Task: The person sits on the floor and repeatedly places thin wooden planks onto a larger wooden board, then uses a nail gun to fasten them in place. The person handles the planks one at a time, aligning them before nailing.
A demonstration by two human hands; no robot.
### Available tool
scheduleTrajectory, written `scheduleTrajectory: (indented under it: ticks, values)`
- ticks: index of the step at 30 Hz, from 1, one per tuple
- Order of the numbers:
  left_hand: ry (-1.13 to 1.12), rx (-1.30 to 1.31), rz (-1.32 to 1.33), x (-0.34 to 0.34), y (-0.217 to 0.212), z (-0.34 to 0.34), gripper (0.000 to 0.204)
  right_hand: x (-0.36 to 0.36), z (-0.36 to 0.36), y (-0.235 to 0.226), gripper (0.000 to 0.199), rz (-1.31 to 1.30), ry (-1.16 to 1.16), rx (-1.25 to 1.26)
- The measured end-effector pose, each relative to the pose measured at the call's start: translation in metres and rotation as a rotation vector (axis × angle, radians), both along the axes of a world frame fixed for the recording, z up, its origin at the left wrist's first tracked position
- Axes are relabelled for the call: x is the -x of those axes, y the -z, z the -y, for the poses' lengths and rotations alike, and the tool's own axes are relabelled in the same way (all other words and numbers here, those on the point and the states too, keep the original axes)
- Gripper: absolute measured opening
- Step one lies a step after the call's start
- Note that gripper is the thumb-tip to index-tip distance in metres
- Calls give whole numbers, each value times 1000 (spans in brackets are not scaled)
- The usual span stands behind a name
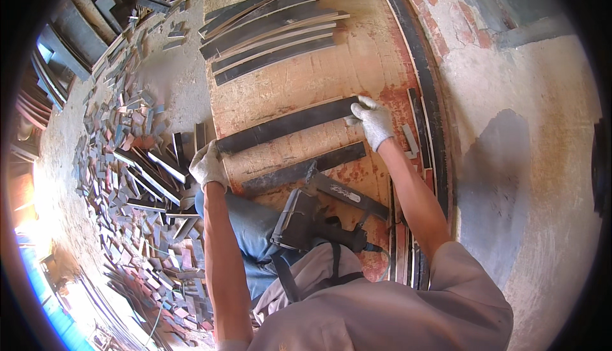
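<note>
A long dark wooden strip (287, 125) lies across the plywood board in front of me, gripped at both ends. My left hand (208, 165), in a pale work glove, closes on its left end. At the right end, my right hand (374, 121), gloved the same way, pinches the strip between thumb and fingers. Nearer to me rests a second dark strip (306, 166), roughly parallel to the first. Close to my lap a black nail gun (312, 217) lies on its side, its nose by that second strip. An air hose joins its grip end.
Several dark strips (268, 32) are stacked at the far end of the plywood board (255, 99). Small wood offcuts (143, 134) heap over the floor on the left. Long dark battens (417, 51) run along the board's right side, beside a worn plaster wall (542, 96).
</note>
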State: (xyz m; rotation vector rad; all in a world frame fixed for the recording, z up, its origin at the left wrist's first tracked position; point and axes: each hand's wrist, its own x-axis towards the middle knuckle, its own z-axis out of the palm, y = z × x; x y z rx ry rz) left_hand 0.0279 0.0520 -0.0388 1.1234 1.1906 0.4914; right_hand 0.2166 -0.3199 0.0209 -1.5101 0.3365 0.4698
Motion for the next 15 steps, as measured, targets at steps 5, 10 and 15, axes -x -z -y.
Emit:
scheduleTrajectory:
  ticks: [5,10,15]
  values:
    - [92,-28,70,3,-3,3,14,-11,-9,25,43,111,16,79]
    - [64,24,99,11,-17,10,22,-6,-21,28,39,121,-55,171]
    - [75,-91,37,17,-25,25,22,6,-17,21,37,186,-58,205]
